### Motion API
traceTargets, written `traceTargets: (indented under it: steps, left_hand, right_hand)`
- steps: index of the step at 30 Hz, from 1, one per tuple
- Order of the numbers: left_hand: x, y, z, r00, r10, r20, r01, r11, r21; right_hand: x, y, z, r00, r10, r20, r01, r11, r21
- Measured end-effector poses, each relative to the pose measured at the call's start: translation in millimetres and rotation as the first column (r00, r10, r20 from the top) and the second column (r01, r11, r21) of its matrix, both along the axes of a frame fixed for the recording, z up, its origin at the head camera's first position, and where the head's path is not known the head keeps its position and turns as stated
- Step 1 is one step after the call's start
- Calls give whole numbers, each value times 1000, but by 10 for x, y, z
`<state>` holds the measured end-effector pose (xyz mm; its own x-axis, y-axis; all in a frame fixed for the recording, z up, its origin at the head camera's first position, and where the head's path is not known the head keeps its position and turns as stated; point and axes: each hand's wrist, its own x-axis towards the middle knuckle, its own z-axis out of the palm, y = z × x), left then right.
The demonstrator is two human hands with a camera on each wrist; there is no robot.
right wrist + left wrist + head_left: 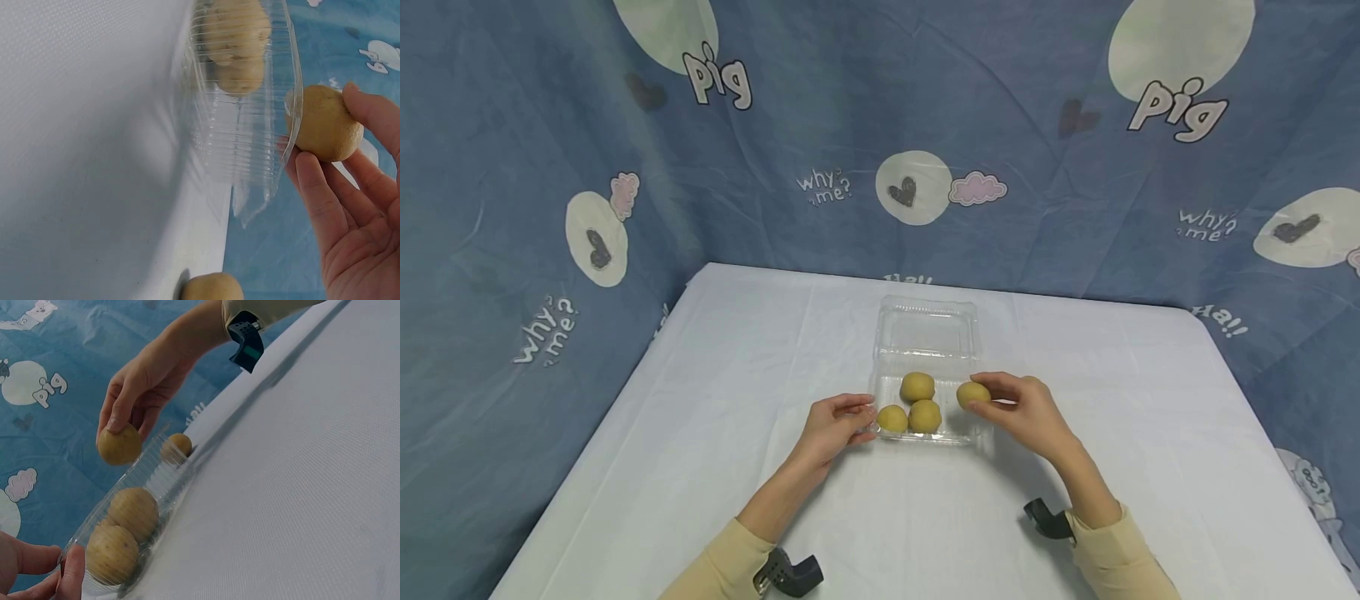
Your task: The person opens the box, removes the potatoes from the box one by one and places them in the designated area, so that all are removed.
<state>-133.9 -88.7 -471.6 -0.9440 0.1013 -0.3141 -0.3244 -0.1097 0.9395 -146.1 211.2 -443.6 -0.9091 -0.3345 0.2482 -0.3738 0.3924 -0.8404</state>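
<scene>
A clear plastic clamshell box (955,427) sits on the table, its lid (927,327) folded back away from me. Inside it, three round yellow potatoes (917,387) are grouped toward the left side. My left hand (833,429) pinches the box's left rim between thumb and fingers. Above the right part of the box, my right hand (1028,417) holds another potato (327,123) with thumb and fingertips, near the rim. One more potato (212,287) lies on the table outside the box, to its right, mostly hidden behind my right hand in the head view.
White cloth (737,350) covers the table. Blue printed fabric (820,108) hangs at the back and along both sides. Each wrist wears a black camera mount (790,573) close over the tabletop.
</scene>
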Motion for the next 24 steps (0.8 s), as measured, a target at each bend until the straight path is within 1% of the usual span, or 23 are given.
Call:
traceTargets:
  steps: [3, 7, 11, 15, 16, 22, 24]
  left_hand:
    - [0, 2, 1, 1000, 1, 0, -1, 1000, 0]
    - [0, 3, 7, 1000, 0, 1, 0, 1000, -4]
    - [-1, 4, 17, 1000, 0, 0, 0, 1000, -2]
    - [2, 7, 26, 1000, -2, -1, 2, 1000, -1]
    - [3, 7, 27, 1000, -2, 0, 2, 1000, -3]
    - [0, 6, 12, 1000, 1, 2, -1, 1000, -8]
    - [-2, 5, 5, 1000, 3, 0, -3, 1000, -8]
  right_hand:
    - [11, 13, 4, 1000, 0, 2, 0, 1000, -4]
    - [38, 31, 3, 1000, -5, 31, 6, 1000, -19]
    - [71, 48, 1, 997, -34, 75, 36, 999, -31]
    - [107, 43, 33, 994, -63, 87, 65, 998, -22]
    - [123, 35, 59, 994, -69, 86, 71, 997, -19]
    - [253, -46, 323, 993, -83, 81, 83, 997, 6]
    - [272, -55, 369, 993, -89, 83, 88, 996, 12]
